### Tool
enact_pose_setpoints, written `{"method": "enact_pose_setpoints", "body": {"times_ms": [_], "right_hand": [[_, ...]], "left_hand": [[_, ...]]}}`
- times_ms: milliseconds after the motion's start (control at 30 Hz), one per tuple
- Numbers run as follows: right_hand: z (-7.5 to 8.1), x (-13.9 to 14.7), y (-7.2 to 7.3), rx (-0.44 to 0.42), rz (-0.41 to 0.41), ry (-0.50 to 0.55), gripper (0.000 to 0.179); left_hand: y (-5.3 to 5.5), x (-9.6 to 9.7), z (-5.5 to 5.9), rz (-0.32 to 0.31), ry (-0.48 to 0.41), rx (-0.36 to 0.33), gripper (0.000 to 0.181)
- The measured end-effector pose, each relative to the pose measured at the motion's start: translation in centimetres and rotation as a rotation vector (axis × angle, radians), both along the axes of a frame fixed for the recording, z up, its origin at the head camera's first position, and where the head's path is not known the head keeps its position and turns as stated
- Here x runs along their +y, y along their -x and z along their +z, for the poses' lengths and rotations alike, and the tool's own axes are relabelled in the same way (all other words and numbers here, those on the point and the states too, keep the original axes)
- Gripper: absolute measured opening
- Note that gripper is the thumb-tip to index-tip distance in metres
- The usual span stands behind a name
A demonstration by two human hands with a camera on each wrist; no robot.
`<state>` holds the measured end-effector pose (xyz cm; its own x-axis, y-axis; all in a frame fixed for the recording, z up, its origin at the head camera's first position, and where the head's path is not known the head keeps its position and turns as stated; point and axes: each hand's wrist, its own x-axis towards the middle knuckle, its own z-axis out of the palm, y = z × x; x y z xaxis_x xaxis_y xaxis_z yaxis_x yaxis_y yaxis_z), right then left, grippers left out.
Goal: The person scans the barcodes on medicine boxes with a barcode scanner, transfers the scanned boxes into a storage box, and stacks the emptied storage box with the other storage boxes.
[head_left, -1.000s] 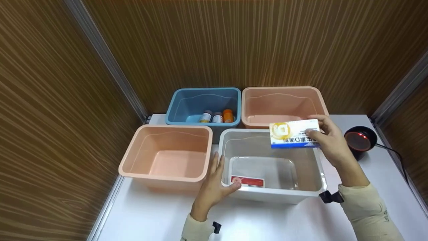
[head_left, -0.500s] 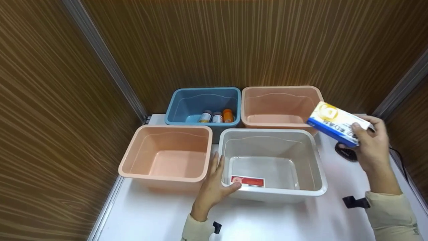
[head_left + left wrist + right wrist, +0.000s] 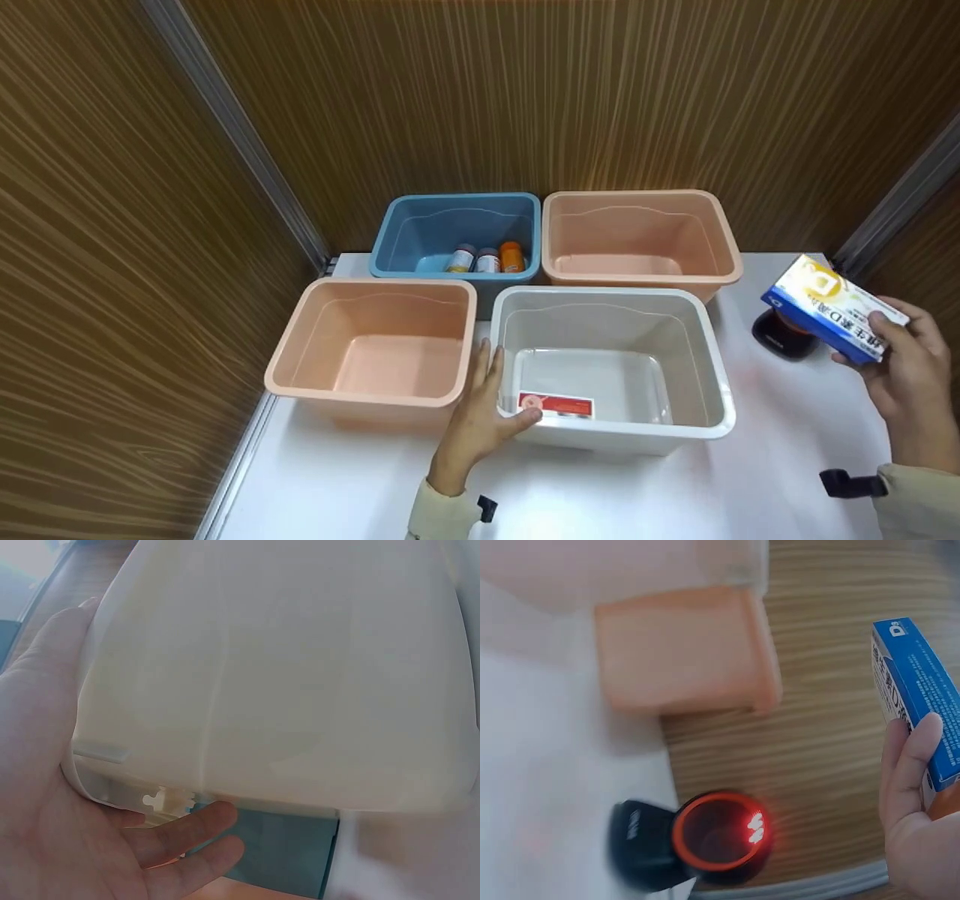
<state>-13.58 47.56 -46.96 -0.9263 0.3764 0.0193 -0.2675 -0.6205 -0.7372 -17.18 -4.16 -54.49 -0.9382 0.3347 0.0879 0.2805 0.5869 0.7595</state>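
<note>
My right hand point(image 3: 916, 367) grips a white, yellow and blue medicine box point(image 3: 829, 309) at its right end. The box is held tilted, overlapping a black scanner point(image 3: 780, 337) in the head view. In the right wrist view, the scanner point(image 3: 724, 836) shows its orange-ringed round window with a red light glowing in it. My left hand point(image 3: 484, 431) lies at the front left corner of the light grey bin point(image 3: 611, 429), fingers extended along its side and thumb over the rim. A red and white box point(image 3: 556, 406) lies inside that bin.
Left of the grey bin stands a peach bin point(image 3: 360, 400). Behind them are a blue bin point(image 3: 454, 274) with two white bottles point(image 3: 487, 261) and an orange bottle point(image 3: 512, 257), and a second peach bin point(image 3: 645, 279). Wood-patterned panels point(image 3: 480, 97) enclose the white table point(image 3: 330, 472).
My right hand has carried the medicine box rightward from above the grey bin to the scanner, tilting it on the way. My left hand has stayed at the bin's corner.
</note>
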Motion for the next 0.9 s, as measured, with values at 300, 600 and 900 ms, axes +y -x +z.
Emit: {"method": "enact_pose_setpoints", "body": {"times_ms": [300,600,900], "right_hand": [[-3.7,1.7,-1.0,-0.162,0.014,-0.009,0.023],[-7.7,1.7,-1.9,-0.411,0.084,-0.132,0.042],[-8.6,2.0,-2.3,-0.428,0.107,-0.138,0.042]], "left_hand": [[0.1,0.0,0.0,0.001,0.0,-0.013,0.115],[0.1,0.1,0.1,0.01,0.007,-0.037,0.116],[0.0,0.0,0.0,0.003,-0.009,-0.016,0.112]]}}
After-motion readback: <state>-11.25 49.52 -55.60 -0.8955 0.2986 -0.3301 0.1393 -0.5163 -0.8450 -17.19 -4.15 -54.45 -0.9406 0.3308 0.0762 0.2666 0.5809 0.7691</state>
